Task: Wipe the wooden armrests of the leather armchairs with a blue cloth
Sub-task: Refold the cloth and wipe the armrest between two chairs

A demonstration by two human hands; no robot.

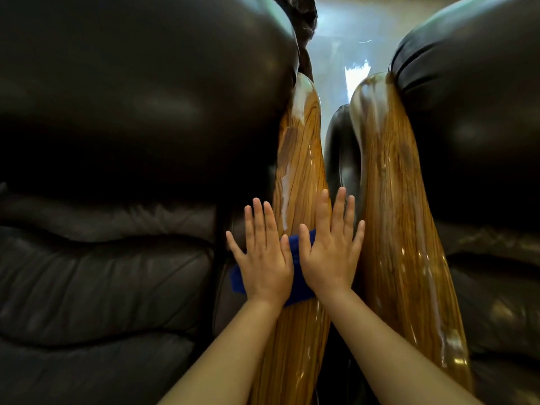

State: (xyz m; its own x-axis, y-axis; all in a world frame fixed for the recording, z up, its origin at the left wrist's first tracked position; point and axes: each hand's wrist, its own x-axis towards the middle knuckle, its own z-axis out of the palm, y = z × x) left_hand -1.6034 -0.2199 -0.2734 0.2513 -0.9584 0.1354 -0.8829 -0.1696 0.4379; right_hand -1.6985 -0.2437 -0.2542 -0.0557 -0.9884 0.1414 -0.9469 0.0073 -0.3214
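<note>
Two dark leather armchairs stand side by side, each with a glossy wooden armrest running away from me. A blue cloth (296, 280) lies on the left chair's armrest (301, 168). My left hand (263, 258) and my right hand (331, 252) both rest flat on the cloth, fingers spread and pointing forward, so most of the cloth is hidden beneath them. The right chair's armrest (397, 217) runs parallel just right of my right hand, with streaky reflections on it.
The left armchair's seat and back cushions (117, 200) fill the left side, the right armchair's leather (482, 141) the right. A narrow dark gap (340, 159) separates the two armrests. A bright floor or window shows far ahead.
</note>
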